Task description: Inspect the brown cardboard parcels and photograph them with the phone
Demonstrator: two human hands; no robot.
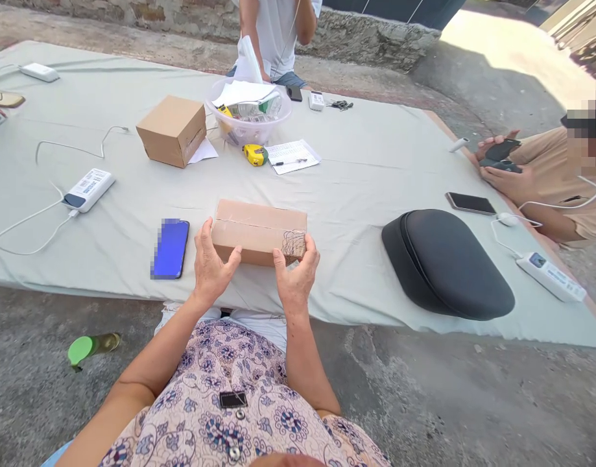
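A small closed cardboard box (256, 227) lies on the cloth-covered table (356, 194) right in front of me, with dark scribbled lines at its right end. My left hand (214, 266) grips the left end, thumb along the near side. At the opposite end, my right hand (296, 274) holds the box by the scribbled corner, fingers on the right side and thumb at the near face. Left of my left hand lies a phone (171, 250) with a blue screen.
Beyond the box are a larger cardboard box (174, 130), a yellow tape measure (255, 155), a paper sheet (294, 157) and a filled plastic basin (249, 130). A black rounded case (448, 263) stands to the right. A power bank (89, 190) with cables lies left. Two people sit around the table.
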